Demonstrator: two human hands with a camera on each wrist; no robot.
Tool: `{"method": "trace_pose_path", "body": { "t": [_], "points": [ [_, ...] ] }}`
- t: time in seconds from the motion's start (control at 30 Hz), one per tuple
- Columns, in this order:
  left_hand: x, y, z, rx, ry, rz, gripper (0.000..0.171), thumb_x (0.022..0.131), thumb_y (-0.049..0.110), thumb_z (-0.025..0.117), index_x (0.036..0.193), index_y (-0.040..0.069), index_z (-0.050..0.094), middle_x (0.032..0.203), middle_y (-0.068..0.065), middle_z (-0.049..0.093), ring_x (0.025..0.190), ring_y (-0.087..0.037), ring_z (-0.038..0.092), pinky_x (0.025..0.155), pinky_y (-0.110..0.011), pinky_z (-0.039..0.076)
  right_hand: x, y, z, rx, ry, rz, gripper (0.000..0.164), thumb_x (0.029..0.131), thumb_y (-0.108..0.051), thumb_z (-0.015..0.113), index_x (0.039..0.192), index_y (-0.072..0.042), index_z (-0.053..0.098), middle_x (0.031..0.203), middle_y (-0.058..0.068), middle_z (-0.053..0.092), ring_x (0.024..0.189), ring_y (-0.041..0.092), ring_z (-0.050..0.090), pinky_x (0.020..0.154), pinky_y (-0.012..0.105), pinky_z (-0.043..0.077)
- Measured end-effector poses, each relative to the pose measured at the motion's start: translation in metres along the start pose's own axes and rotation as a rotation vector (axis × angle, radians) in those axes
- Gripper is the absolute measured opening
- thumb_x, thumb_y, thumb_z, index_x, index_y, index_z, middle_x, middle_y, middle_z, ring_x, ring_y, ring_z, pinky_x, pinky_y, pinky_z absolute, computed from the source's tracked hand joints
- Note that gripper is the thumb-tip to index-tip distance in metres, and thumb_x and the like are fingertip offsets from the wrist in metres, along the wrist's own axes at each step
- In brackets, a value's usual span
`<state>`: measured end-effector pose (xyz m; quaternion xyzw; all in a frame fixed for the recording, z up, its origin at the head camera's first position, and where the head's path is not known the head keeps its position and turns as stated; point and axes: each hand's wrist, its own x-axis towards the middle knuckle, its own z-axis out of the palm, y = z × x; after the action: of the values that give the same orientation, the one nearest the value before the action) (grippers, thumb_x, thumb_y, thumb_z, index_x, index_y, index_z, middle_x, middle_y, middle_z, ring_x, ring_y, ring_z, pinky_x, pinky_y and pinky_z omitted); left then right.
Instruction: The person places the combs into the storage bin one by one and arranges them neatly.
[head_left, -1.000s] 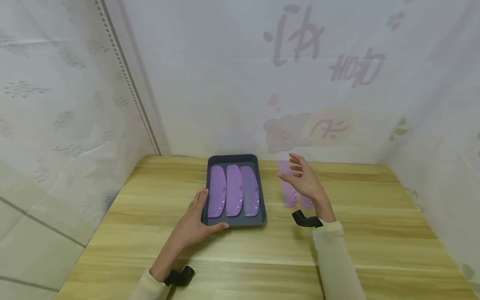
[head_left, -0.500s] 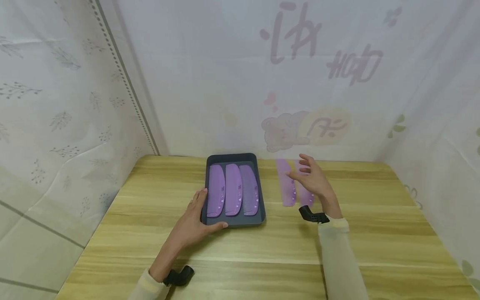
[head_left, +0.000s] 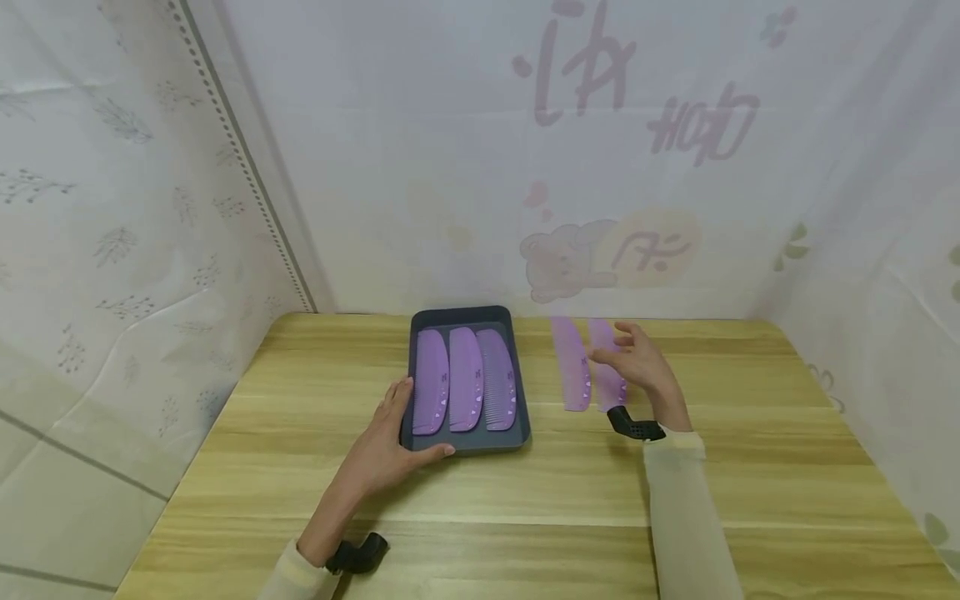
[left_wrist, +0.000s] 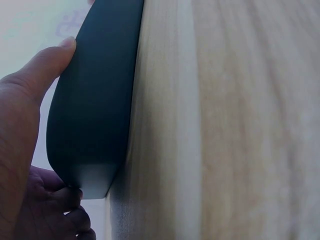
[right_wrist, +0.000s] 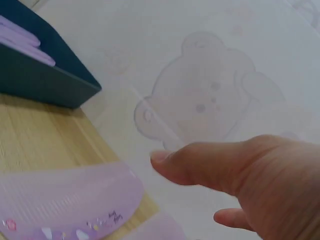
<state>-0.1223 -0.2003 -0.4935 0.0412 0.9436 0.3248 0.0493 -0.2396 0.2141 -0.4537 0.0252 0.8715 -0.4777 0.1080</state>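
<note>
My left hand point(head_left: 381, 446) grips the near left corner of a dark grey tray point(head_left: 468, 442), fingers along its left side and thumb at the front rim. In the left wrist view the thumb point(left_wrist: 57, 57) lies on the rim of the tray. Three purple combs lie side by side inside: a left comb point(head_left: 431, 382), a middle comb point(head_left: 467, 382) and a right comb point(head_left: 498, 382). Two paler purple combs lie right of the tray, an inner comb point(head_left: 572, 367) and an outer comb point(head_left: 610, 387). My right hand point(head_left: 643, 364) hovers over the outer comb, thumb and fingers apart, partly covering it.
The wood-grain table point(head_left: 525, 525) meets a white printed cloth point(head_left: 420, 192) right behind the tray and combs. More cloth hangs at the left and right sides. A black wrist camera point(head_left: 633, 425) sits below the right hand, close to the outer comb's near end.
My right hand has moved right and lower, from over the inner comb to the outer one, uncovering the inner comb. The left hand and tray keep their places.
</note>
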Motion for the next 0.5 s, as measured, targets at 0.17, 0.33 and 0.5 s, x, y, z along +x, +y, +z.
{"method": "trace_pose_path", "body": {
  "t": [0.17, 0.33, 0.5],
  "points": [
    [0.0, -0.001, 0.0, -0.007, 0.003, 0.001, 0.133, 0.07, 0.084, 0.072, 0.167, 0.022, 0.005, 0.174, -0.015, 0.005, 0.159, -0.042, 0.013, 0.117, -0.069, 0.032, 0.005, 0.007, 0.001, -0.013, 0.019, 0.034, 0.098, 0.09, -0.03, 0.079, 0.162, -0.002, 0.018, 0.159, 0.032, 0.034, 0.144, 0.05, 0.038, 0.118, 0.06, 0.036],
    [0.001, 0.0, 0.0, -0.004, 0.008, 0.011, 0.133, 0.07, 0.083, 0.072, 0.167, 0.02, 0.006, 0.174, -0.015, 0.007, 0.159, -0.04, 0.013, 0.117, -0.068, 0.033, 0.009, 0.011, 0.003, -0.038, 0.057, 0.056, 0.095, 0.087, -0.023, 0.079, 0.159, 0.004, 0.024, 0.153, 0.034, 0.041, 0.139, 0.05, 0.044, 0.115, 0.058, 0.041],
    [0.0, -0.002, 0.001, -0.002, 0.011, 0.01, 0.133, 0.07, 0.084, 0.072, 0.167, 0.02, 0.007, 0.174, -0.015, 0.007, 0.159, -0.04, 0.014, 0.117, -0.067, 0.033, 0.009, 0.014, 0.007, -0.064, 0.09, 0.069, 0.091, 0.084, -0.014, 0.079, 0.156, 0.007, 0.028, 0.148, 0.035, 0.047, 0.133, 0.049, 0.051, 0.109, 0.056, 0.048]
  ]
}}
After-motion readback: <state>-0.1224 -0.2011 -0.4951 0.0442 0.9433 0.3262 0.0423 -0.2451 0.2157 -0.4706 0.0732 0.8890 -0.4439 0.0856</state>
